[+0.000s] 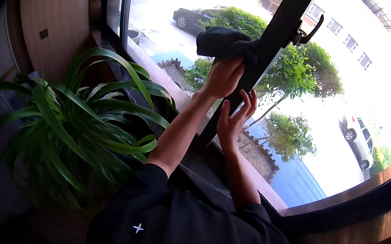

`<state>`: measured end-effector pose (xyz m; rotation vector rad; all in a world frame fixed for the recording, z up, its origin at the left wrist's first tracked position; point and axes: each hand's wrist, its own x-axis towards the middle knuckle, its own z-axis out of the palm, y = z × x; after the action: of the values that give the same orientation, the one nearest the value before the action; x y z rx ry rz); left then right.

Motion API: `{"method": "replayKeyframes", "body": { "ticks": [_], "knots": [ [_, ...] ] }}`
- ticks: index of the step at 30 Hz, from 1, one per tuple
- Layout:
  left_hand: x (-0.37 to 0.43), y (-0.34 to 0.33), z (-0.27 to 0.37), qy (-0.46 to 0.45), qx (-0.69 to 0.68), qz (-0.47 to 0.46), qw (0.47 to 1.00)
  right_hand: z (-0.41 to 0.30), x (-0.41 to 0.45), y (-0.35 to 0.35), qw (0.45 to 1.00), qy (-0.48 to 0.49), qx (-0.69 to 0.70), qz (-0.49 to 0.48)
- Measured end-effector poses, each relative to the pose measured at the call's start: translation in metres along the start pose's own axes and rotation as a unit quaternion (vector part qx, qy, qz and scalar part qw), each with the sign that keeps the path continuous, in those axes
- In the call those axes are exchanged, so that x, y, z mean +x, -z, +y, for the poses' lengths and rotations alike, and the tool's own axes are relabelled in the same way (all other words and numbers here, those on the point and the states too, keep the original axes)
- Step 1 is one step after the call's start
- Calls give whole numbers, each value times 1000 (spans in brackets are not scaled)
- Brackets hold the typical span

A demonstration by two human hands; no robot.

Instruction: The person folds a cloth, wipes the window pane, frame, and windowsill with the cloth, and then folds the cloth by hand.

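My left hand (223,75) grips a dark cloth (224,43) against the black window frame post (280,26). Part of the cloth bunches out to the left, over the view of the glass. Lower down, my right hand (234,123) is raised beside the same post with its fingers apart and holds nothing. Its fingertips reach the post's edge; whether they touch it I cannot tell. Farther up the post sits a black window handle (311,31), above both hands.
A potted plant's long green leaves (81,114) spread at the left, close to my left forearm. A dark, white-veined stone sill (206,182) runs below the window. A wooden panel (53,3) stands left. Through the glass show trees (291,68) and parked cars (192,18).
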<state>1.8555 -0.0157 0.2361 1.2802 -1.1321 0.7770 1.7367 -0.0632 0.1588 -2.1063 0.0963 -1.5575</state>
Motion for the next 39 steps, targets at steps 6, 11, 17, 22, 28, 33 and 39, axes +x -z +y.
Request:
{"method": "replayKeyframes", "body": {
  "ticks": [6, 11, 17, 22, 28, 33, 39],
  "knots": [
    [6, 6, -19, -40, 78, 0, 996, -17, 16, -16, 998, -10, 61, 29],
    [-188, -18, -43, 141, 33, -77, 986, 0, 11, -9, 993, 2, 110, 35],
    [-353, -45, -68, 479, -15, -24, 878, 2, -4, -13, 996, 15, 82, 15],
    [-284, -46, -95, 336, 57, 124, 932, -3, -17, -19, 996, 34, 81, -9],
    [-34, -14, -37, 64, 85, 79, 991, -8, -3, -17, 991, 128, 22, 3],
    [79, -2, 4, -69, 42, 87, 993, -7, 8, -27, 985, 172, 7, 17],
    [43, 20, -72, 105, 78, 116, 985, -13, 7, -31, 982, 178, 63, -15]
  ]
}}
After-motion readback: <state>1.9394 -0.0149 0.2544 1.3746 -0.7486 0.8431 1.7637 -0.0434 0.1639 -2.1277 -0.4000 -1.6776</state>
